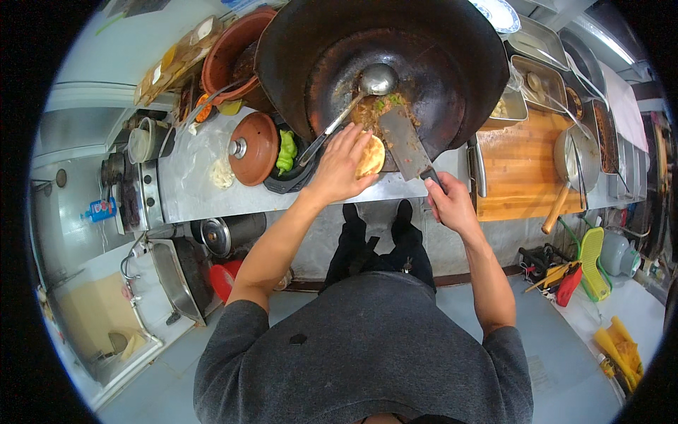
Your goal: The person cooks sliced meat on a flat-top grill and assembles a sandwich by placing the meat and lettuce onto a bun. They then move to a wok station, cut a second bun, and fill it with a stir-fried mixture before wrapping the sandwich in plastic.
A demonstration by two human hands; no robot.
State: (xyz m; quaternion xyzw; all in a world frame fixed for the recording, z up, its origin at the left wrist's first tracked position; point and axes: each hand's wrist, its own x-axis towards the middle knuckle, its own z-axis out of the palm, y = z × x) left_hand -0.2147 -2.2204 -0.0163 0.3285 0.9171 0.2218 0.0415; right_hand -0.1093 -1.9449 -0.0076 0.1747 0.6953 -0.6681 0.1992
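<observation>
My left hand (pixel 341 164) holds a browned round flatbread (pixel 374 157) at the near rim of a large dark round vessel (pixel 445 100) with high walls. The palm and fingers cover the bread's left side. In my right hand (pixel 452 202) is the black handle of a cleaver (pixel 405 143). Its broad blade points away from me into the vessel and touches chopped meat (pixel 365 112) mixed with bits of green pepper (pixel 393 99). A metal ladle (pixel 379 79) rests in the vessel beyond the bread, its handle leaning out to the left past my fingers.
Left of the vessel are green peppers (pixel 286 152), a brown lid (pixel 253 148) with a metal knob, and a clay pot (pixel 233 58). At right, a wooden board (pixel 511 169) carries a saucepan (pixel 569 153) whose handle overhangs the counter edge. Metal trays (pixel 540 79) stand behind.
</observation>
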